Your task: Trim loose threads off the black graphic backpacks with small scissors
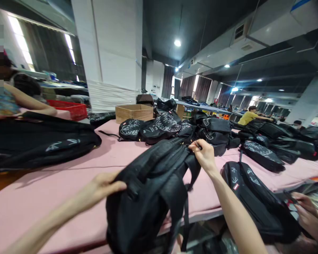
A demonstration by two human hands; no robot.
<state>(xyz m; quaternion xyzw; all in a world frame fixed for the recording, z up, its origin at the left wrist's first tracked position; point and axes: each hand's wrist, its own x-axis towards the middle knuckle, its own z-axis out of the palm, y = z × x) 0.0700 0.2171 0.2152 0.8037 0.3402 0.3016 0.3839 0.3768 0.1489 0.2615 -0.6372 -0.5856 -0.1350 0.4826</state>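
At the near edge of a pink table [42, 197], a black backpack [148, 197] is held upright between two bare hands, its lower part hanging past the table's lip. The left hand [106, 187] is closed on the bag's side, the thumb pressed against the fabric. The right hand [205, 153] is pinched shut on something small at the top of the bag, seemingly a zipper pull or a loop, though the piece itself cannot be made out. The step in hand appears to be the handling or checking of the bag's top. A steady hold from the left hand would be called for while the right one works along the top.

Open pink surface is left to the left of the bag. Another black bag [257, 201] lies close on the right, touched by another person's hand [307, 211]. A heap of printed bags [159, 128] and a cardboard box [134, 112] stand farther back, well apart. A large dark bag [39, 141] lies at the far left, beside a seated person's arm [29, 100].
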